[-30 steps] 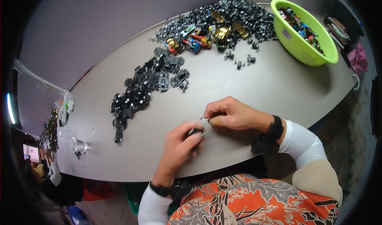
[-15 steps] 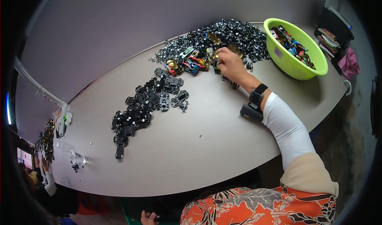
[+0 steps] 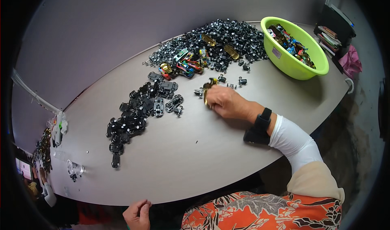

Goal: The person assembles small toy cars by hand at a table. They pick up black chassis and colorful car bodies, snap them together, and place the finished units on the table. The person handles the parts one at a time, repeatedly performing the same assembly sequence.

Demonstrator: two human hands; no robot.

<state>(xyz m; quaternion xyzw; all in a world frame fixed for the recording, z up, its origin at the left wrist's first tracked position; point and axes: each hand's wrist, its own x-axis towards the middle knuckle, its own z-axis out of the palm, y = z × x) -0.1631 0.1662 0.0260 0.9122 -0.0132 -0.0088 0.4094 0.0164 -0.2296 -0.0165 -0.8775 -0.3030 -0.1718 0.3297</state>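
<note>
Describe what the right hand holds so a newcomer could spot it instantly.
On the grey table, find the lime-green tub, then the right hand below and left. It holds a gold toy car piece, whose shiny colour sets it apart from the small dark wheel parts nearby.

The right grip (image 3: 222, 102) was clenched, its forearm (image 3: 291, 139) angled inward, while the left grip (image 3: 137, 215) sat low, fingers (image 3: 143, 204) curled.
</note>
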